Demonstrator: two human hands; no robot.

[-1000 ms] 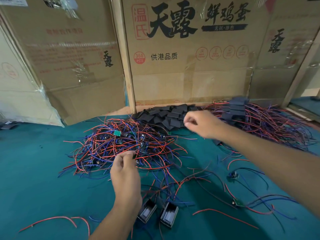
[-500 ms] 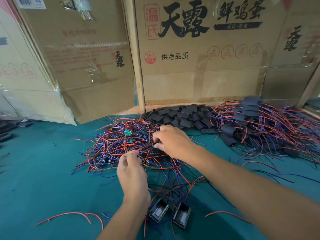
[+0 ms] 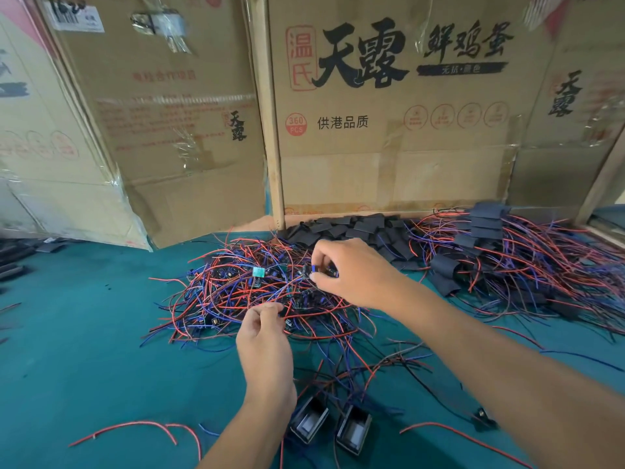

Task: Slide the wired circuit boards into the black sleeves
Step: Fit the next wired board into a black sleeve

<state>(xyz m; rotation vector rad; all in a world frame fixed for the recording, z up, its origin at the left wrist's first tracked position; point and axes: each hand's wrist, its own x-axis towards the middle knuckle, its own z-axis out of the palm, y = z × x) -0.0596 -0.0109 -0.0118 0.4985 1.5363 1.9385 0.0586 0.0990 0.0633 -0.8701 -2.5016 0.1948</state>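
Boards (image 3: 258, 272) lie tangled in wires on the counter (image 3: 84, 333); right hand (image 3: 355, 272) pinches one there, left hand (image 3: 265, 346) pinches a wire (red, apparently). Sleeves (image 3: 355, 228) heap behind.

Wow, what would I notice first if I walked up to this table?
Probably the big tangle of red and blue wires heaped in the middle of the green table, with both hands picking at it: the right hand pinches a small wired part at the top, the left hand pinches wires at the near edge. Behind it lies a pile of black sleeves against huge cardboard boxes with bold black writing.
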